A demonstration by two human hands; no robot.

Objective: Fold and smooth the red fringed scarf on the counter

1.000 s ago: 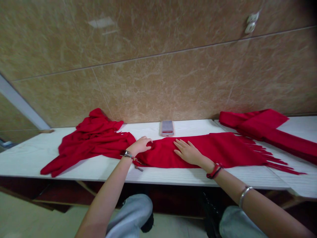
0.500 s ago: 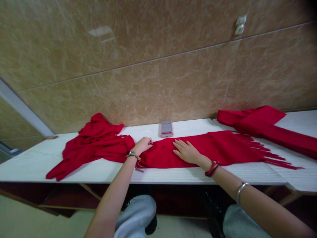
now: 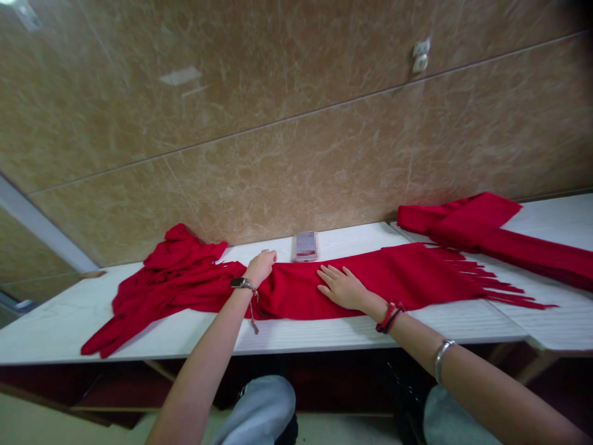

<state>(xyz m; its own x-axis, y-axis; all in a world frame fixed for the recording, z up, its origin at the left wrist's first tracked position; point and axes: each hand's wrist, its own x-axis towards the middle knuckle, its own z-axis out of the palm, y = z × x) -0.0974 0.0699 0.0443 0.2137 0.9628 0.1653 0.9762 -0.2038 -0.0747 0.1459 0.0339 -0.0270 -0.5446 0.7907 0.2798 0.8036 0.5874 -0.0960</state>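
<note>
A red fringed scarf [image 3: 407, 275] lies stretched along the white table [image 3: 324, 330], its fringe pointing right. My right hand [image 3: 340, 286] rests flat on the scarf's middle, fingers spread and open. My left hand [image 3: 260, 266] sits at the scarf's far edge near its left end, fingers curled onto the fabric. Just left of it lies a crumpled heap of red scarves [image 3: 171, 284].
A phone [image 3: 306, 246] lies against the marble wall, just behind the scarf. Another folded red scarf [image 3: 486, 232] lies at the back right. The table's front edge runs just before my wrists, with my knees below it.
My left hand has slid from the scarf's middle toward its far edge near the wall. The right hand stays flat in place. The view has shifted slightly.
</note>
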